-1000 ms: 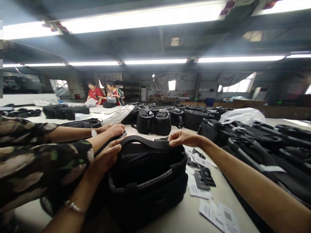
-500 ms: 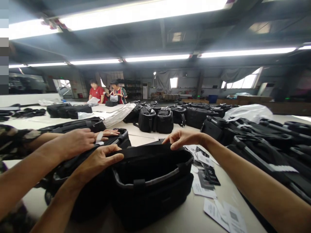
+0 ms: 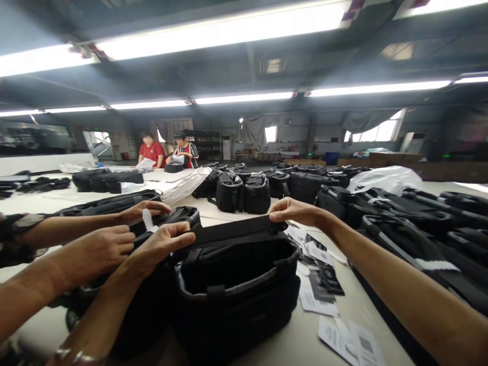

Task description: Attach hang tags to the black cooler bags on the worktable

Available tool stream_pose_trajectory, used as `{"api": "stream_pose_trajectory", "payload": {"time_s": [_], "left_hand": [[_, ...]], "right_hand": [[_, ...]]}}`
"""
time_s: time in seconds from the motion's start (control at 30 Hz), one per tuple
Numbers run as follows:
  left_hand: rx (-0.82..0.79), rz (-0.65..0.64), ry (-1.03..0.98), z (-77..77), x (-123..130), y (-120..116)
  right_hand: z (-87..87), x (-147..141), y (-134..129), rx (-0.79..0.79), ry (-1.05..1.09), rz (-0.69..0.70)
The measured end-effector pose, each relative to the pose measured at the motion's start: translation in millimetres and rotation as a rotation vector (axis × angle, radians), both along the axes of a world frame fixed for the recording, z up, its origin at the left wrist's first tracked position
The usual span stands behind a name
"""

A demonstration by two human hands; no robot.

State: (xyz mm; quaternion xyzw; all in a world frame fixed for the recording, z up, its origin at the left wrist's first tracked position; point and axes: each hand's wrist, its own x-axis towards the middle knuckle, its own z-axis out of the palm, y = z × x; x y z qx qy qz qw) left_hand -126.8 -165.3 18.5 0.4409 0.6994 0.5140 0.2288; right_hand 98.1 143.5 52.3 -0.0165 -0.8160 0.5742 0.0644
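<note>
Left hand (image 3: 162,245): fingers pinch one end of black band (image 3: 232,231)
Right hand (image 3: 294,211): fingers pinch near the other
Band: best held level — no twist — above open bag (image 3: 236,317)

Black bag (image 3: 236,320): inside too dark; cards (image 3: 318,304): print too small; co-worker's arms (image 3: 46,277) cut by left edge.

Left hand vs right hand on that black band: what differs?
The left hand pinches the black band at its left end, the right hand near its right. The left wears a shiny bracelet; the right shows none. The left sits beside co-worker's hands, the right near tags. Both grip by the fingertips.
</note>
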Motion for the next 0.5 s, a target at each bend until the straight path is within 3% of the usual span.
{"api": "stream_pose_trajectory", "payload": {"time_s": [0.07,0.2,0.4,0.5], "left_hand": [[-0.03,-0.034,0.018,-6.5,-2.1,-5.7],[0.0,-0.006,-0.01,-15.9,-1.8,-11.7],[0.135,0.095,-0.222,-23.1,3.2,-8.5],[0.227,0.137,-0.241,-28.6,4.8,-5.4]], "right_hand": [[-8.8,-7.8,8.2,0.16,-0.066,-0.026],[-19.9,-20.5,10.0,0.265,-0.102,-0.059],[-11.6,-16.4,-10.2,0.137,0.001,0.015],[-12.1,-15.7,-17.0,0.155,-0.07,0.07]]}}
